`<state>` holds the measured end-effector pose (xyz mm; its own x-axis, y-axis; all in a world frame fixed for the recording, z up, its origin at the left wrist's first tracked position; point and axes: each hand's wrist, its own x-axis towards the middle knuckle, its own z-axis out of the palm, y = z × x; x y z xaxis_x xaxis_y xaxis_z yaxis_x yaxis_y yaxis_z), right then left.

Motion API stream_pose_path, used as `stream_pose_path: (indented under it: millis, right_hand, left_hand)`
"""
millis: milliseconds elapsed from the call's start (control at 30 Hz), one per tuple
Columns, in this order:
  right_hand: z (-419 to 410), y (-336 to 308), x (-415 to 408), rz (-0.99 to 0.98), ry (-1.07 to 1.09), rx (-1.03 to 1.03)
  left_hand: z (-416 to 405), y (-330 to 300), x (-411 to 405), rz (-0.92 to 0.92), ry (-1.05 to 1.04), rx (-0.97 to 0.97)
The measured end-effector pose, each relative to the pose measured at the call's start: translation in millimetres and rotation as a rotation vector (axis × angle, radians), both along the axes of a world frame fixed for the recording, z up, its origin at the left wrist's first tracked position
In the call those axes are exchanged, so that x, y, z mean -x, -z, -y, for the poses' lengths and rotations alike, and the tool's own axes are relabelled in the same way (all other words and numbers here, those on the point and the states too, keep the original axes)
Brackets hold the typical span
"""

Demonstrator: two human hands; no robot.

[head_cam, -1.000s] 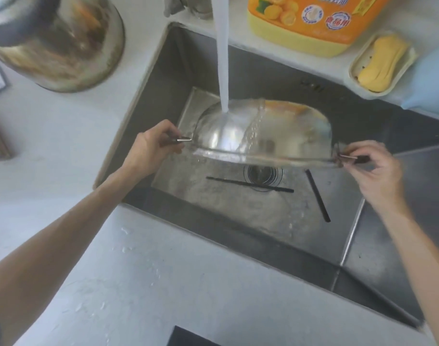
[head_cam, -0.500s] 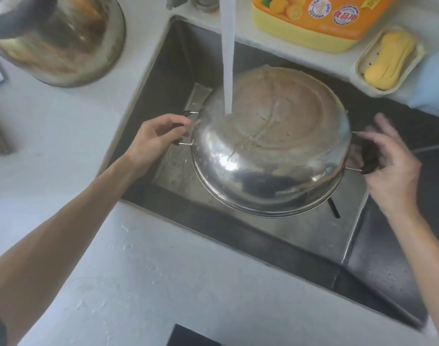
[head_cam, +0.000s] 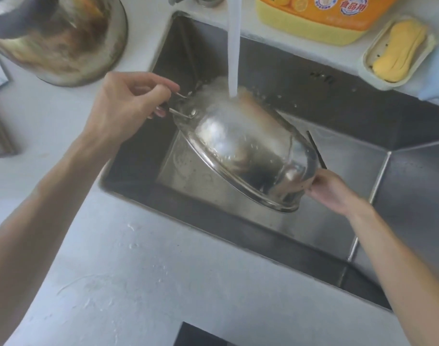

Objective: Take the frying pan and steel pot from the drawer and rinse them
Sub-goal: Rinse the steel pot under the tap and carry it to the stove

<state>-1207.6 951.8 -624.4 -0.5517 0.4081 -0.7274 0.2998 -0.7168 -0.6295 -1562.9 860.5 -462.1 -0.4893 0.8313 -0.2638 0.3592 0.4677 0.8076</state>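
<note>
Bench [head_cam: 143,283]: pale grey, lying nearest the camera, carrying scattered water drops along the near edge of the sink; a dark rectangle is showing at the bottom edge.

Sink [head_cam: 400,191]: dark steel basin set into the bench, with a stepped floor and a thin dark stick [head_cam: 316,150] lying in it behind the pot.

Right hand [head_cam: 332,191]: reaching in from the lower right, clenching the pot's lower handle; that handle is hidden by the pot's rim, so the exact grip is not showing.

Steel pot [head_cam: 248,151]: being held upside down and tilted over the sink, base facing up, the left side raised and the right side lowered, clear of the sink floor.

Left hand [head_cam: 128,106]: coming in from the left, fingers curled and pinching the pot's upper wire handle.

Water stream [head_cam: 234,46]: falling straight down and splashing on the raised part of the pot's base.

Far bench items: a large scorched metal kettle [head_cam: 61,41] standing at the upper left; an orange and yellow detergent bottle [head_cam: 320,18] behind the sink; a yellow soap bar [head_cam: 398,52] resting in a pale soap dish [head_cam: 368,58] at the upper right.
</note>
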Motion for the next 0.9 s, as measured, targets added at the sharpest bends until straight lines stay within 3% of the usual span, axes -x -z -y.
stream_pose_path:
  millis: [133,367,500,633,800,900]
  right_hand:
    - [-21,-16,15,0.253,-0.116,-0.265]
    - [-59,-43,21,0.349,-0.056,-0.711]
    - [-60,-65,18,0.26,0.002,-0.841]
    - [-50,-64,8,0.273,0.088,-0.864]
    - [-24,-33,3,0.256,0.258,-0.64]
    - [-12,-13,12,0.306,0.171,-0.562]
  left_hand:
    - [29,8,-5,-0.088,0.091,0.088]
    - [60,60,3,-0.07,0.244,0.297]
    - [50,78,4,-0.113,0.23,0.278]
    - [38,76,10,-0.232,0.17,0.102]
    - [27,27,5,-0.374,0.356,-0.11]
    - [21,-5,-6,-0.356,0.413,-0.164]
